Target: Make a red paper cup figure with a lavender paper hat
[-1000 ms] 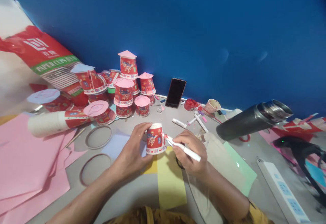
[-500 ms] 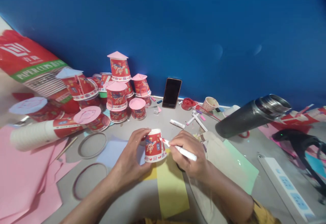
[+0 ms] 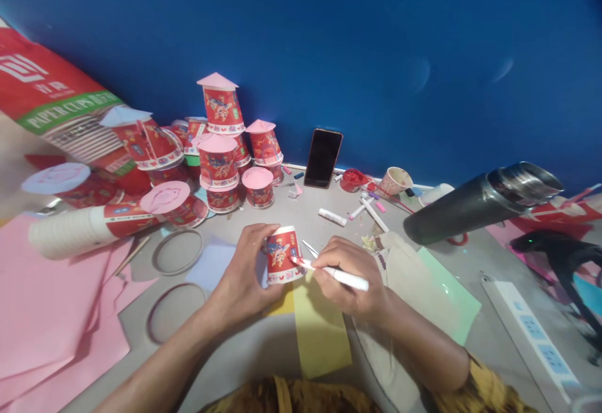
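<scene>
A red patterned paper cup [image 3: 281, 256] is pinched, narrow end up, in the left hand [image 3: 241, 275] over the grey tabletop [image 3: 249, 350]; a thin white marker [image 3: 345, 277] is pinched in the right hand [image 3: 358, 257], its red tip at the cup's side

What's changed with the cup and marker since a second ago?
The tip of the white marker has moved down and left on the red cup, from right of the blue label to its lower edge. A pointed metal tip now shows more plainly beside the right hand. Nothing taken or let go; the left hand still holds the cup, the right the marker. The stacked cups and phone stayed put.
</scene>
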`<control>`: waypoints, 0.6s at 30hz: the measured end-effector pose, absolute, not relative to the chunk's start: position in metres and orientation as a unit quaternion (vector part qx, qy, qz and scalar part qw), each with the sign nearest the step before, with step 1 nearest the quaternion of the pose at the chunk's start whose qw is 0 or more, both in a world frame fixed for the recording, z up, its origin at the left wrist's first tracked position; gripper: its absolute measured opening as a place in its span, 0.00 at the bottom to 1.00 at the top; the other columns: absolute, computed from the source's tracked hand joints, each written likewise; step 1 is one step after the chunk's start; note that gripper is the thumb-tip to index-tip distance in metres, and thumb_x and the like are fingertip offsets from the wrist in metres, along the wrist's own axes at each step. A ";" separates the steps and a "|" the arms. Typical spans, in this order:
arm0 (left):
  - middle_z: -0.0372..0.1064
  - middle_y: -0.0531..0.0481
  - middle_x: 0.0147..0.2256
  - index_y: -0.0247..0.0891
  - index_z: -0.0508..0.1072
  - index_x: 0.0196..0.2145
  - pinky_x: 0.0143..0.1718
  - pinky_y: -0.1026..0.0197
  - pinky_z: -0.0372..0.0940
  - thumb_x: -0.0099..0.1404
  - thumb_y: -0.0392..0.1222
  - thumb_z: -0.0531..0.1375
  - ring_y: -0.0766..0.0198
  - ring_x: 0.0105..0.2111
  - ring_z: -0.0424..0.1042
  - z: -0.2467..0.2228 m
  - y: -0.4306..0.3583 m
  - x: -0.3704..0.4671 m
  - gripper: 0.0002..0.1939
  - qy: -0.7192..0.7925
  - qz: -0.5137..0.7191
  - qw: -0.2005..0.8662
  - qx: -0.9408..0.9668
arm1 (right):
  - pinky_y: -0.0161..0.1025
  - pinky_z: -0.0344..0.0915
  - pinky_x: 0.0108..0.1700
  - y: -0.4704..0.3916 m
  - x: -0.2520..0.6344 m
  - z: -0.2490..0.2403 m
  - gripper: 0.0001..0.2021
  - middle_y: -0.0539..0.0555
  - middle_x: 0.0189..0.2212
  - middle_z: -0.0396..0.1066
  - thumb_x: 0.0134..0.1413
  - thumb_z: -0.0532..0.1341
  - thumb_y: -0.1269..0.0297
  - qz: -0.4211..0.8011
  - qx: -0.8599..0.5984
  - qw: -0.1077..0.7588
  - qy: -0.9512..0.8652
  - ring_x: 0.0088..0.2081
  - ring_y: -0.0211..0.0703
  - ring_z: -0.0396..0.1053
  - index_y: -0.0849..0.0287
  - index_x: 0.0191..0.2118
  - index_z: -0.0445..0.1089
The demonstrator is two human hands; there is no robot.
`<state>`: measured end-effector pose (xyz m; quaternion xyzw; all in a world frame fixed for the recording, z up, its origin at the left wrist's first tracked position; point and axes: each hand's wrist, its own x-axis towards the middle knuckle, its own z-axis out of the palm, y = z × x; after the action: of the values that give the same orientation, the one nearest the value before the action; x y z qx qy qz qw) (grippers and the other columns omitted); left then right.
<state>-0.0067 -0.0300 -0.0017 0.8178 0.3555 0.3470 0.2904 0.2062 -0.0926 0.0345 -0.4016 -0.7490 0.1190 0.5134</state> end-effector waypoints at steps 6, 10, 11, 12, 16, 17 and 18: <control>0.62 0.43 0.54 0.45 0.59 0.59 0.54 0.44 0.69 0.56 0.36 0.66 0.48 0.54 0.68 -0.004 -0.031 -0.005 0.35 0.350 0.355 0.296 0.814 | 0.39 0.68 0.32 -0.093 0.204 0.032 0.05 0.51 0.26 0.73 0.63 0.60 0.73 0.138 -0.390 0.502 -0.759 0.27 0.40 0.69 0.56 0.37 0.71; 0.62 0.43 0.54 0.44 0.59 0.59 0.53 0.46 0.70 0.57 0.36 0.65 0.50 0.53 0.68 -0.003 -0.030 -0.006 0.33 0.348 0.357 0.298 0.814 | 0.38 0.65 0.31 -0.092 0.209 0.034 0.07 0.50 0.24 0.72 0.62 0.59 0.73 0.106 -0.425 0.493 -0.752 0.26 0.40 0.68 0.56 0.33 0.69; 0.62 0.43 0.54 0.44 0.59 0.59 0.53 0.46 0.70 0.58 0.36 0.64 0.50 0.53 0.68 -0.002 -0.030 -0.006 0.33 0.349 0.354 0.298 0.815 | 0.38 0.64 0.30 -0.092 0.210 0.035 0.07 0.50 0.24 0.72 0.62 0.59 0.72 0.097 -0.436 0.495 -0.745 0.26 0.40 0.67 0.55 0.33 0.69; 0.62 0.43 0.54 0.44 0.59 0.59 0.52 0.46 0.70 0.58 0.37 0.64 0.50 0.54 0.67 -0.002 -0.030 -0.007 0.33 0.351 0.352 0.296 0.815 | 0.38 0.64 0.30 -0.093 0.211 0.035 0.07 0.50 0.24 0.71 0.62 0.59 0.72 0.091 -0.446 0.500 -0.736 0.26 0.40 0.67 0.55 0.33 0.69; 0.63 0.43 0.54 0.44 0.59 0.59 0.52 0.46 0.70 0.58 0.39 0.65 0.48 0.55 0.67 -0.001 -0.028 -0.009 0.33 0.356 0.350 0.274 0.822 | 0.37 0.63 0.29 -0.095 0.210 0.037 0.06 0.49 0.24 0.70 0.62 0.59 0.72 0.094 -0.450 0.523 -0.718 0.25 0.39 0.67 0.55 0.34 0.70; 0.63 0.43 0.54 0.44 0.59 0.59 0.52 0.45 0.70 0.58 0.39 0.65 0.48 0.55 0.67 -0.001 -0.028 -0.009 0.33 0.357 0.350 0.268 0.824 | 0.38 0.64 0.30 -0.095 0.209 0.038 0.06 0.49 0.24 0.71 0.62 0.59 0.72 0.093 -0.442 0.521 -0.724 0.26 0.39 0.68 0.55 0.34 0.71; 0.63 0.42 0.54 0.43 0.60 0.59 0.52 0.44 0.69 0.57 0.39 0.66 0.47 0.55 0.67 -0.002 -0.028 -0.009 0.33 0.358 0.349 0.265 0.824 | 0.38 0.65 0.30 -0.096 0.208 0.038 0.06 0.50 0.25 0.72 0.62 0.59 0.72 0.090 -0.433 0.518 -0.732 0.26 0.40 0.68 0.55 0.35 0.71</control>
<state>-0.0089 -0.0282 -0.0017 0.8244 0.3579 0.3492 0.2654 0.2081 -0.0959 0.0381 -0.4327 -0.7323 0.0902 0.5181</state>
